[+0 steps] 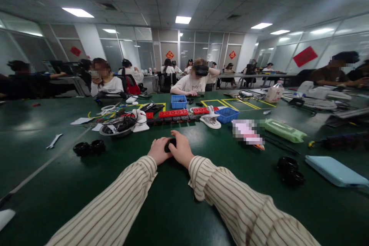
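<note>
- Head view shows both hands meeting over a small black object (170,144) on the green table (178,207), straight ahead of the person at the centre of the view.
- Left hand (159,150) curls against the object's left side; right hand (182,149) lies over its right side and top, fingers (176,137) bent down across it. Both are closed on it; neither is nearer, since both touch it.
- Object lies between the two palms, mostly hidden; its shape and long axis cannot be told.
- Striped sleeves (230,196) run back from the wrists toward the camera, forearms resting on or just above the table.
- Just beyond the hands sits a round tray of dark cables (117,127), a row of red and black blocks (173,114), a white clamp-like tool (211,120) and a blue bin (227,114).
- Well to the left lie two black rings (89,148) and a wrench (54,141); two more black rings (290,170) and a pale blue case (334,171) lie to the right.
- Other people sit across the table, apart from these hands.
</note>
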A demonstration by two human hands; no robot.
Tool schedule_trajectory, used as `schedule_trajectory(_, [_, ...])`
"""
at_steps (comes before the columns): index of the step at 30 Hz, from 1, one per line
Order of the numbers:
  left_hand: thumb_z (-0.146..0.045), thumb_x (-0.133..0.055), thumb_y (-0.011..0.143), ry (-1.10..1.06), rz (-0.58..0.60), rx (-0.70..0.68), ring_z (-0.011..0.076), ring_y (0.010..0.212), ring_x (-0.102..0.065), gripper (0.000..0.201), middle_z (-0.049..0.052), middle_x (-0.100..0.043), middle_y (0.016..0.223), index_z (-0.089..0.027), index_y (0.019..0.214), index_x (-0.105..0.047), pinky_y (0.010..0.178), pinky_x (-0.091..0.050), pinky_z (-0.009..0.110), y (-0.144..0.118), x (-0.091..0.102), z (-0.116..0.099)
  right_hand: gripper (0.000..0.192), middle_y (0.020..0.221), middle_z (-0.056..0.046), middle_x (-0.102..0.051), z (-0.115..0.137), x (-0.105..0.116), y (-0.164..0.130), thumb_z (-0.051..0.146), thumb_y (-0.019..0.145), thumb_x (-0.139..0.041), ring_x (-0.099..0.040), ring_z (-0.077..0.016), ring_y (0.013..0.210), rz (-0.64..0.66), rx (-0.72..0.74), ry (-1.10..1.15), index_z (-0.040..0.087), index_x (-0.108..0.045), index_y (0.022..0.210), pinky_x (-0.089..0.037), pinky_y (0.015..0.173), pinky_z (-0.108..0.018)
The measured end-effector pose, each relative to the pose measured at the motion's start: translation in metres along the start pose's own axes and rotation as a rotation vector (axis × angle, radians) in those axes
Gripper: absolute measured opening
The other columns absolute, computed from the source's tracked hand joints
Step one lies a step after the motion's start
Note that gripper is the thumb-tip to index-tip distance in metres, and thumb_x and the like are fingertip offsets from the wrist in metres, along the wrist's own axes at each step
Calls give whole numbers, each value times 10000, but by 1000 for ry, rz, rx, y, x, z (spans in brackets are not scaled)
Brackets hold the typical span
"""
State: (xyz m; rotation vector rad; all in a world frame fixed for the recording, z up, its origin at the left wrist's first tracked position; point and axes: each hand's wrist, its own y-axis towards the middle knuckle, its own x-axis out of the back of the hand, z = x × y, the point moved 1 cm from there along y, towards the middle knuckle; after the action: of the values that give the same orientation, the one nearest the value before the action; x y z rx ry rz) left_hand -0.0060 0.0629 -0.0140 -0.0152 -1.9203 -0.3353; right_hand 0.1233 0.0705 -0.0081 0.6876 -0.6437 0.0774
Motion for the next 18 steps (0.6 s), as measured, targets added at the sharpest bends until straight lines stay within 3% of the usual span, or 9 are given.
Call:
schedule_trajectory(6, [-361, -594, 641, 75, -70, 66, 267, 1098, -472, 489, 91, -546, 1131, -191, 1089, -496, 1046, -177, 518, -3, 2, -8, 443, 1028, -99, -537, 1, 1, 0, 349, 742, -579, -489, -237, 979, -28, -56, -116, 127, -486, 1114, -379, 878, -395])
schedule_trajectory(11, [-320, -582, 651, 133, -104, 84, 261, 1011, -517, 378, 89, -583, 1020, -166, 994, -541, 1017, -244, 487, -3, 1, -12, 335, 988, -77, -532, -4, -4, 1, 252, 722, -567, -494, -206, 958, -3, -29, -44, 147, -504, 1034, -399, 873, -361])
schedule_trajectory(15, [-289, -584, 666, 97, -67, 21, 246, 940, -544, 251, 71, -603, 931, -175, 890, -573, 902, -392, 388, 0, 0, -4, 350, 973, -62, -542, -4, -4, 2, 162, 686, -526, -510, -187, 941, -1, 30, 77, 152, -500, 1035, -408, 881, -343])
schedule_trajectory(18, [-270, -624, 636, -33, -35, -101, 227, 987, -532, 291, 68, -596, 1011, -178, 908, -573, 887, -416, 320, 3, -1, 2, 429, 1017, -62, -551, -2, -2, 1, 117, 675, -483, -520, -178, 965, 48, 29, 146, 157, -477, 1102, -405, 896, -338])
